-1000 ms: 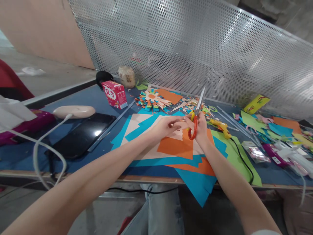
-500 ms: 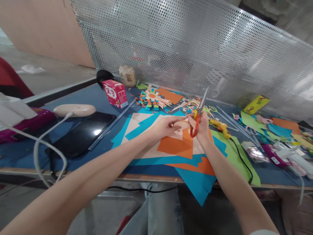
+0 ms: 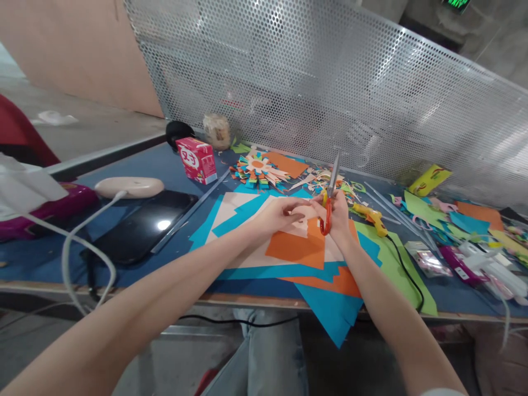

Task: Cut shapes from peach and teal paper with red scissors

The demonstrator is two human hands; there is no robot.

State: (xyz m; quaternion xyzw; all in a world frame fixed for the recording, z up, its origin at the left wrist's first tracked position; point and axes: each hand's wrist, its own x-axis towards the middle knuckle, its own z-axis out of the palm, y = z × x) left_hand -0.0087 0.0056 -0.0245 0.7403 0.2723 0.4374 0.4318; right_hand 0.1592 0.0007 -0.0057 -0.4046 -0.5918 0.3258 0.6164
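My right hand (image 3: 338,214) is closed around a pair of scissors (image 3: 329,206) with red-orange and yellow handles, its blades pointing up and away from me. Beside it, my left hand (image 3: 284,214) has its fingers curled and pinched, the tips close to the right fingertips. Whatever sits between them is too small or hidden to make out. Below both hands lies an orange sheet (image 3: 297,250), over pale pink and blue paper (image 3: 243,272). Behind them is a layered paper flower (image 3: 258,164) in pale pink, orange and blue.
A yellow glue gun (image 3: 371,216) with a black cord rests right of my hands, by a green sheet (image 3: 406,275). Paper scraps (image 3: 317,179) litter the back. At left are a pink box (image 3: 197,160), a black phone (image 3: 144,225) and a white cable. A perforated metal panel (image 3: 289,82) borders the table.
The scissors have tilted more upright and shifted slightly left with my right hand. My left hand stays nearly in place, and the view has moved a little.
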